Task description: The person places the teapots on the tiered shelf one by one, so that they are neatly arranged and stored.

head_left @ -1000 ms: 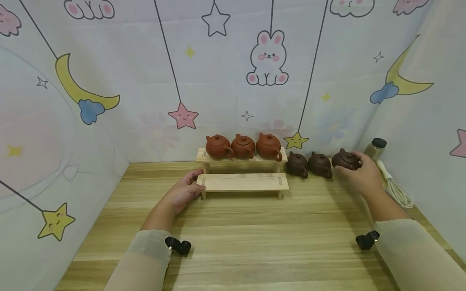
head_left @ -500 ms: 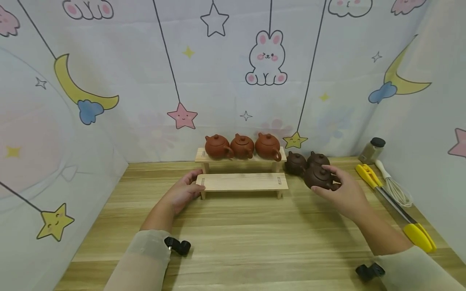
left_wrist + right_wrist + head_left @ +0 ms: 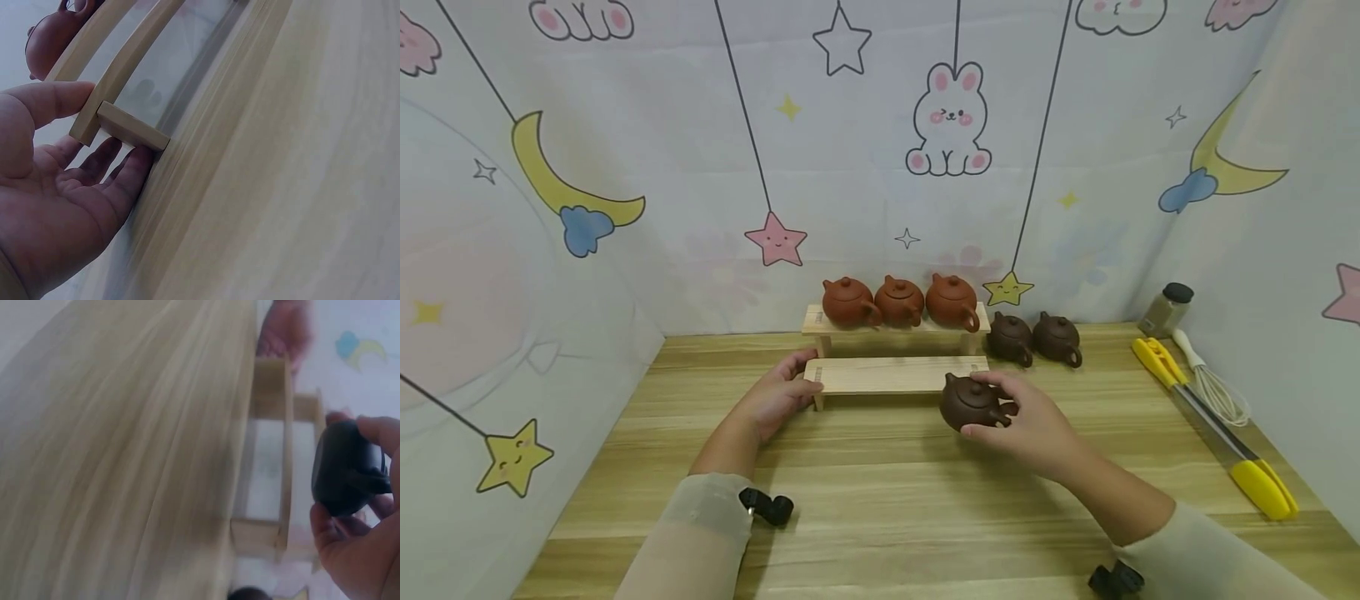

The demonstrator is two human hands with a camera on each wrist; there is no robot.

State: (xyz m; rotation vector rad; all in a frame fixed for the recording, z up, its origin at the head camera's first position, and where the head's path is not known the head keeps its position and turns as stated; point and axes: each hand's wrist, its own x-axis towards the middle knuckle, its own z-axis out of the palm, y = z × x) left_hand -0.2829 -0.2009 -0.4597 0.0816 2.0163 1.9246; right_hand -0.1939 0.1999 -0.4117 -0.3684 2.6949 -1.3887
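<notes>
My right hand (image 3: 1033,429) holds a dark brown teapot (image 3: 967,403) by its sides, in front of the right end of the low wooden stand (image 3: 887,377). In the right wrist view the teapot (image 3: 344,467) is up off the tabletop, between thumb and fingers. At the stand's left end is my left hand (image 3: 777,397). The left wrist view shows its thumb (image 3: 62,100) on the board and fingers against the leg (image 3: 132,126). Three reddish-brown teapots (image 3: 899,302) sit in a row on the taller stand (image 3: 811,321) behind.
Two more dark teapots, one nearer (image 3: 1010,337) and one farther right (image 3: 1057,337), stand right of the stands. Along the right side lie yellow-ended tongs (image 3: 1213,425), a whisk (image 3: 1213,383) and a black-lidded jar (image 3: 1167,310). A printed curtain (image 3: 700,167) borders the back.
My right hand has carried the dark teapot from the back right, leftward and nearer, to the low stand's right end. The tongs have come into view. My left hand stays put.
</notes>
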